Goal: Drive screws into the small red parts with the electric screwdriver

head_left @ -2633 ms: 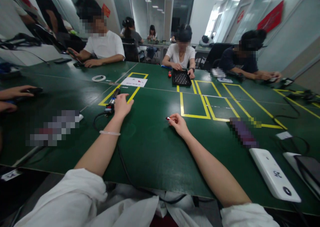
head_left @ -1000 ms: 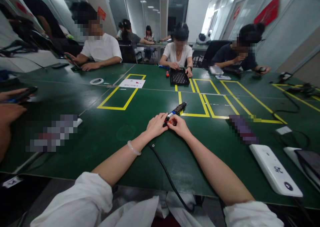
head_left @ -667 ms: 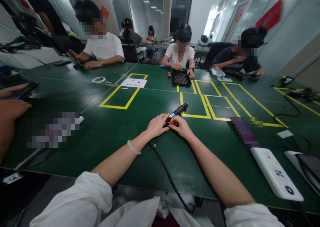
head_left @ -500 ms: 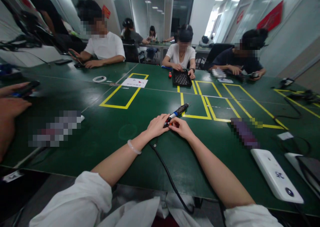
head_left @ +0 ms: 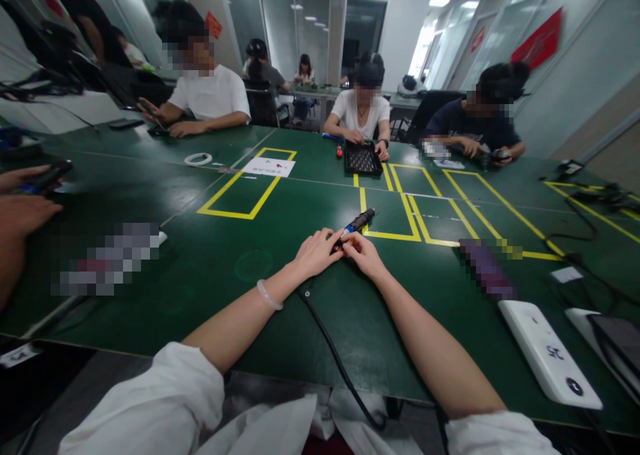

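An electric screwdriver with a blue and silver body and a black nose lies slanted on the green table, its thin tip pointing away to the right. Over its rear part lies my left hand, fingers closed around the body. My right hand is bent in from the right, its fingertips pinched against the tool near a small orange-red part. The fingers hide most of that spot. A black cable with a small ring near its upper end runs from under my hands over the table edge.
Yellow tape outlines mark the green table. To the right lie a blurred dark phone and a white power bank. A white paper and a black tray are farther off. Co-workers sit around; another person's hands are at left.
My fingers have shifted slightly on the screwdriver, and the right fingertips are closer in against it. The whole view has moved a little. The screwdriver stays in about the same place.
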The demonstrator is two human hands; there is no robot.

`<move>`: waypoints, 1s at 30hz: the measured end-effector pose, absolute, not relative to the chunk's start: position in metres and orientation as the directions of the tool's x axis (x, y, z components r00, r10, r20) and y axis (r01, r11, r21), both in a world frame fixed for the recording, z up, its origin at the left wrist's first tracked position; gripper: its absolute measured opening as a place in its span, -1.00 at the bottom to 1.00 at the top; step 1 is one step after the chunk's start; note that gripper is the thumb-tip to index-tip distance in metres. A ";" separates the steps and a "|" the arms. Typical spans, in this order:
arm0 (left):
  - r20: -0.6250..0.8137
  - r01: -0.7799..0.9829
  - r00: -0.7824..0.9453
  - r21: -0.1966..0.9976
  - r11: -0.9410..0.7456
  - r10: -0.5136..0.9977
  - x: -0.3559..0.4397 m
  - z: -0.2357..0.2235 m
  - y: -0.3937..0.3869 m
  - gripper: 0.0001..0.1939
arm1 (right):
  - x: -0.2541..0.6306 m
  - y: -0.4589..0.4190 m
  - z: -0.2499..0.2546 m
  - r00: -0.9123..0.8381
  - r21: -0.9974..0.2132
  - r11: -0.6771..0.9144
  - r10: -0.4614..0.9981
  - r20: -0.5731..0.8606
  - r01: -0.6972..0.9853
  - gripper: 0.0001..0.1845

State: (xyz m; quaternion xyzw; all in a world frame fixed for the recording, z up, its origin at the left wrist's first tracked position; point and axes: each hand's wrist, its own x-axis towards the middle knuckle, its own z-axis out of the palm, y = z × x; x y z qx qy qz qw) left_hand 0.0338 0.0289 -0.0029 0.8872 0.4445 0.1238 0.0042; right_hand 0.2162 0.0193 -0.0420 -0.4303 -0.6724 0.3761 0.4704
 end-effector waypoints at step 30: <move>-0.020 0.988 -0.098 0.120 0.099 0.995 -0.239 0.012 0.146 -0.30 | 0.216 0.020 -0.043 -0.228 -0.912 0.286 0.948 0.223 0.296 -0.77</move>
